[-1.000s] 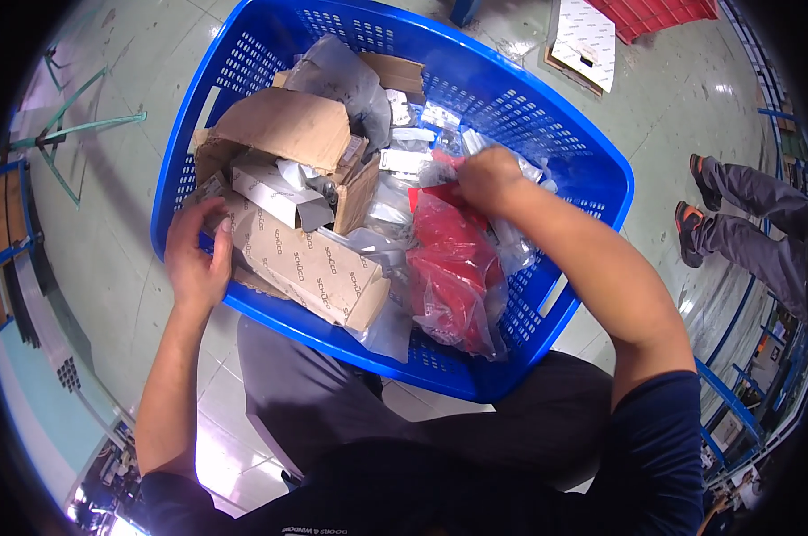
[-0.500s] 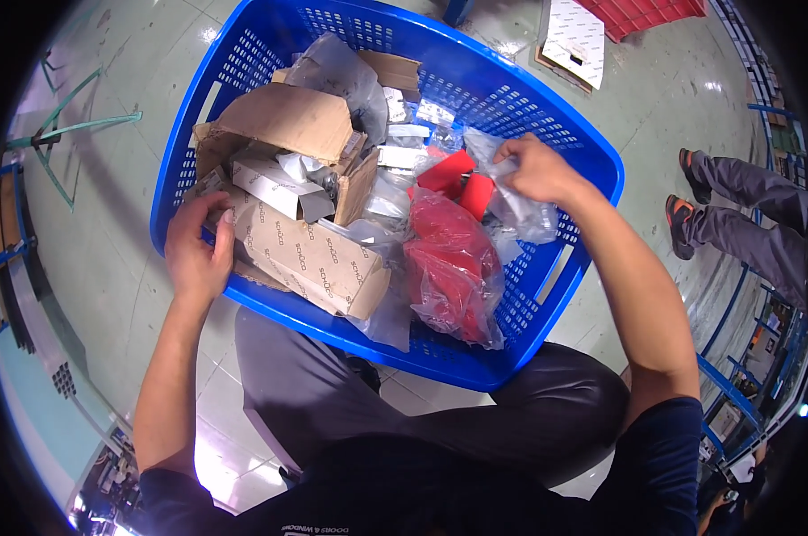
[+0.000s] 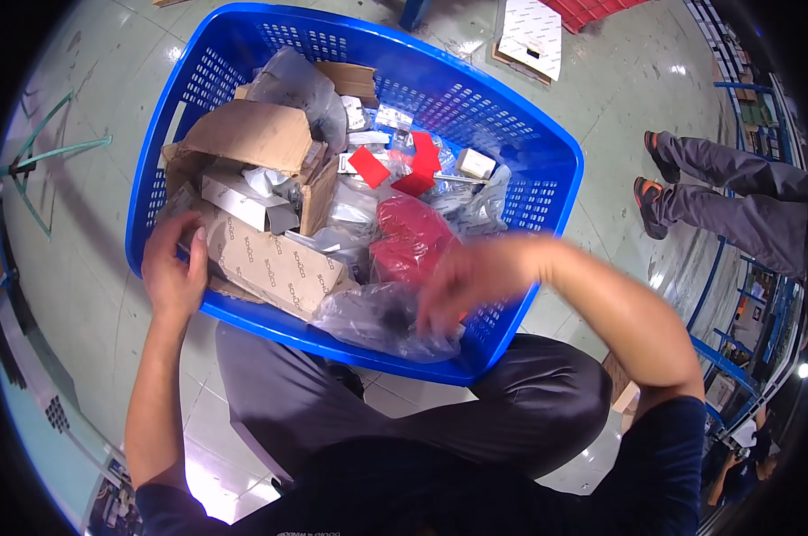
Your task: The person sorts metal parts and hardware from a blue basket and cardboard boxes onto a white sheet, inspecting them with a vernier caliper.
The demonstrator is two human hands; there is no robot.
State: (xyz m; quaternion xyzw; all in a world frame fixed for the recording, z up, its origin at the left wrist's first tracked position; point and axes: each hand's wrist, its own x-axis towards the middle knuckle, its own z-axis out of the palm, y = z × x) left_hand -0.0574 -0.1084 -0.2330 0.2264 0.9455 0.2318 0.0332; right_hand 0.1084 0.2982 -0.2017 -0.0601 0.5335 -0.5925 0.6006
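Observation:
A blue plastic basket (image 3: 547, 143) holds packaging and bagged parts in front of me. My left hand (image 3: 176, 268) is at its left rim, thumb and fingers apart, beside a long brown printed carton (image 3: 274, 263). My right hand (image 3: 484, 272), smeared by motion, is over the near right part of the basket; its fingers cannot be read. Below it lies a clear plastic bag (image 3: 368, 317) with something dark inside. A bagged red item (image 3: 408, 223) is partly hidden behind this hand. Several loose red pieces (image 3: 368, 167) lie farther back.
An open brown cardboard box (image 3: 257, 129) fills the basket's left side. A small white box (image 3: 475, 163) sits at the right. On the floor beyond are a white printed box (image 3: 529, 40) and a red crate (image 3: 591, 11). Another person's legs (image 3: 716, 179) stand at the right.
My right hand has moved from the basket's far right toward the near side. A clear bag now lies at the near edge; the red pieces are rearranged, and a small white box shows.

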